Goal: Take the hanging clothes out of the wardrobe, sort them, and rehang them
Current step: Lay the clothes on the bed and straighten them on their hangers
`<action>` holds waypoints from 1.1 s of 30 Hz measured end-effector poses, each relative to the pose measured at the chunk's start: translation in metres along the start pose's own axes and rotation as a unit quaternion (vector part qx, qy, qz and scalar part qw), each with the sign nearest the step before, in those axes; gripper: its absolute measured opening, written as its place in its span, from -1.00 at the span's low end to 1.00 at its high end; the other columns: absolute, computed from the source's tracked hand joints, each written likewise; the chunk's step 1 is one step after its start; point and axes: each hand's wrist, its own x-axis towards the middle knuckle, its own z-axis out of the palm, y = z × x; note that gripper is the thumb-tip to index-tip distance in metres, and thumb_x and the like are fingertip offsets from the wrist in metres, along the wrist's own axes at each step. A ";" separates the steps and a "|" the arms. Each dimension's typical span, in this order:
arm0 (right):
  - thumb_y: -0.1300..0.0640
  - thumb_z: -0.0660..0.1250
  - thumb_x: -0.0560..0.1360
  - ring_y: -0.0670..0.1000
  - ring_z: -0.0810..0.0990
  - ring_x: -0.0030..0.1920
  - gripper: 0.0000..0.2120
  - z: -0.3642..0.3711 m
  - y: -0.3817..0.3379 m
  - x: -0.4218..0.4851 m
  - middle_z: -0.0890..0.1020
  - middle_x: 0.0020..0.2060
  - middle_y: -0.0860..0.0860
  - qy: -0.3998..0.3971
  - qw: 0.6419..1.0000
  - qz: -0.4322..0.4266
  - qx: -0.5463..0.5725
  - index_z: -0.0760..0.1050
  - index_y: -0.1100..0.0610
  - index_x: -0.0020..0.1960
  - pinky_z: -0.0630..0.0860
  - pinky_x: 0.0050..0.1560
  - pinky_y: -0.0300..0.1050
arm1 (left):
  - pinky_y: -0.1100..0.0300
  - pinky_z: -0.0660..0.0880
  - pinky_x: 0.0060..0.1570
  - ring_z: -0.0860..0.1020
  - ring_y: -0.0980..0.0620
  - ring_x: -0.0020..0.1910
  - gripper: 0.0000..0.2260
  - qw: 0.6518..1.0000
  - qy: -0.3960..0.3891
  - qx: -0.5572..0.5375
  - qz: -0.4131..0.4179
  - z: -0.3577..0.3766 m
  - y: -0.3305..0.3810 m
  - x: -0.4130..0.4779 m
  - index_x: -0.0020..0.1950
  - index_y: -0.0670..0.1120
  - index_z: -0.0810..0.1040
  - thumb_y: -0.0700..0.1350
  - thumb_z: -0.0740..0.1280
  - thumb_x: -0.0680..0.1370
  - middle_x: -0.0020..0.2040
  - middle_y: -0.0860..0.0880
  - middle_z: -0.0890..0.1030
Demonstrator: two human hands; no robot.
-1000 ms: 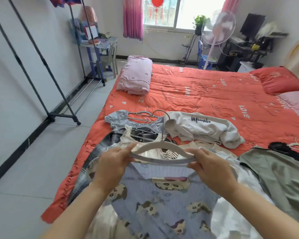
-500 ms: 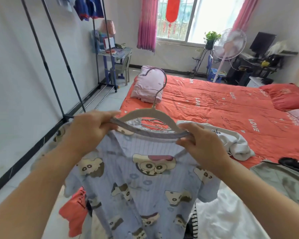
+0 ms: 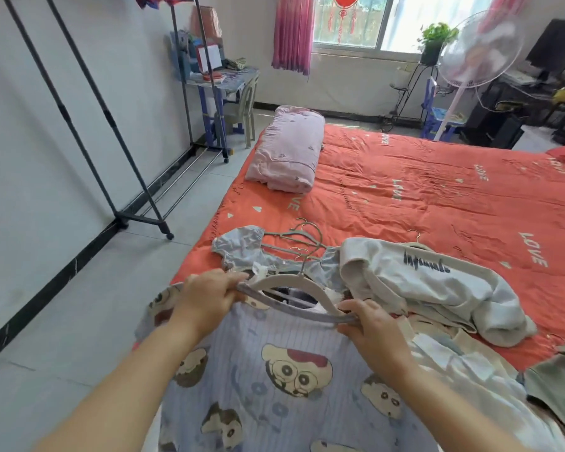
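Observation:
A light blue cartoon-print shirt [image 3: 284, 380] hangs on a beige hanger [image 3: 294, 283] that I hold low over the near corner of the bed. My left hand [image 3: 206, 298] grips the shirt's left shoulder and the hanger's end. My right hand [image 3: 369, 327] pinches the collar at the hanger's right end. Behind them on the red bedspread [image 3: 437, 197] lie a pale blue garment with grey hangers [image 3: 294, 239], a white hoodie [image 3: 431, 282] and an olive garment [image 3: 558, 389].
A dark metal clothes rack [image 3: 111, 132] stands along the left wall on grey floor tiles. A folded pink quilt [image 3: 291, 148] lies on the bed's far left. Past the bed are a small desk [image 3: 229, 79], a standing fan [image 3: 480, 50] and a window.
The shirt on its hanger was lifted high half a second ago; now it is lowered back toward the pile on the bed, with both hands still holding it.

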 end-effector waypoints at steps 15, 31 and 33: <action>0.16 0.39 0.46 -0.06 0.43 -0.11 -0.81 0.116 0.141 0.167 0.43 -0.15 -0.08 -0.037 0.997 0.052 0.039 0.58 0.16 0.06 0.19 -0.16 -0.34 | 0.10 0.24 0.04 0.51 -0.06 0.09 -0.74 0.994 -0.052 0.023 -0.093 0.175 -0.069 0.155 0.19 0.03 0.59 -0.07 0.36 0.50 -0.02 -0.03 0.62; 0.24 0.56 0.22 0.23 0.56 -0.19 -0.64 0.262 0.243 0.186 0.63 -0.17 0.10 0.081 0.992 0.076 -0.059 0.60 0.14 -0.02 0.45 -0.13 0.09 | -0.11 0.36 0.04 0.51 -0.26 -0.01 -0.62 0.994 -0.019 0.066 -0.084 0.343 -0.146 0.159 0.19 -0.13 0.59 -0.15 0.49 0.39 -0.06 -0.21 0.58; 0.24 0.56 0.21 0.24 0.56 -0.17 -0.60 0.259 0.241 0.184 0.61 -0.14 0.12 0.099 0.991 0.069 -0.065 0.58 0.17 0.03 0.47 -0.12 0.12 | -0.16 0.37 0.04 0.49 -0.28 -0.01 -0.58 0.994 0.005 0.069 -0.082 0.340 -0.141 0.155 0.18 -0.13 0.60 -0.16 0.53 0.34 -0.05 -0.22 0.56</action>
